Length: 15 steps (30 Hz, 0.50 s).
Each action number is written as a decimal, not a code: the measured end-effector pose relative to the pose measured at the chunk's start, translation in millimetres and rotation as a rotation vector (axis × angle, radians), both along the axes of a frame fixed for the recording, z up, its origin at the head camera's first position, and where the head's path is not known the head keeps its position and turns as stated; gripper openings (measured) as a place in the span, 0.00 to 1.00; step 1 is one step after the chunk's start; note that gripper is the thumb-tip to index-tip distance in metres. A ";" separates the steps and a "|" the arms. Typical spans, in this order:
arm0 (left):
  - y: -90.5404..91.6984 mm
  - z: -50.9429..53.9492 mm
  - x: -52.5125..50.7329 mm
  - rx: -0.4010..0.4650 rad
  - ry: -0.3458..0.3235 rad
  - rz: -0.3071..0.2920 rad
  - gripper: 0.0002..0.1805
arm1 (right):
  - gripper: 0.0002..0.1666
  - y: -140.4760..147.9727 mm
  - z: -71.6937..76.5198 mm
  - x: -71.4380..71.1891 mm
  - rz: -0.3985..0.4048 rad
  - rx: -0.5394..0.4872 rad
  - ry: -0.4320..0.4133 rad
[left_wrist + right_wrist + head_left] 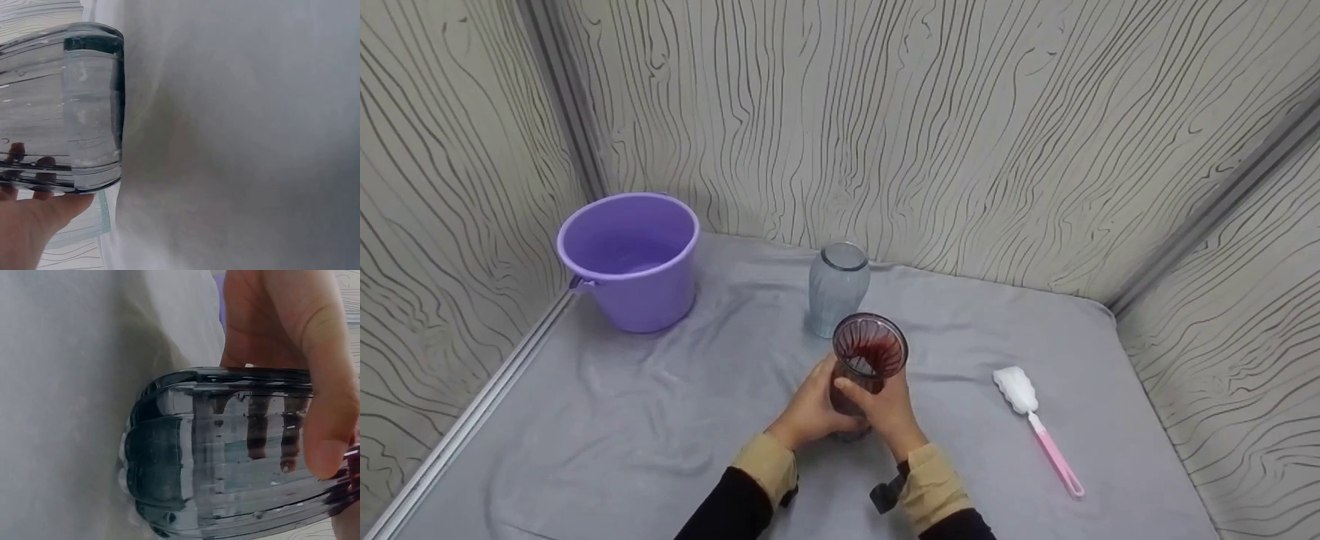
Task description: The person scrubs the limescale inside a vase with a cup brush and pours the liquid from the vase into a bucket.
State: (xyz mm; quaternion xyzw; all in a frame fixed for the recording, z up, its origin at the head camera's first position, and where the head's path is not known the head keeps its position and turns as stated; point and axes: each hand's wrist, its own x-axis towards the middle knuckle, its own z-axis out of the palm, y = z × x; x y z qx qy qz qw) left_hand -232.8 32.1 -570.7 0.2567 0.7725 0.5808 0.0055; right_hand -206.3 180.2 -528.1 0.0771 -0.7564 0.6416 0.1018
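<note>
Steadying the dark red-tinted, fluted glass vase (877, 349) probably calls for even, moderate pressure from 2 sides, mouth upward. The left hand (810, 409) and right hand (894, 412) clasp its body, wrists converging, on the near side of the pale-blue, clear glass vase (838, 292), which stands upright.
</note>
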 end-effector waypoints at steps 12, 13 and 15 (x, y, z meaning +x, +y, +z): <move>1.3 1.2 1.8 -0.001 -0.011 0.024 0.61 | 0.52 18.1 -20.3 19.4 0.089 0.053 -0.065; 1.0 1.1 2.3 -0.003 -0.015 0.024 0.61 | 0.52 20.8 -21.7 21.8 0.094 0.067 -0.078; 0.5 0.6 2.7 -0.004 -0.019 0.022 0.61 | 0.50 26.7 -24.2 26.6 0.105 0.087 -0.099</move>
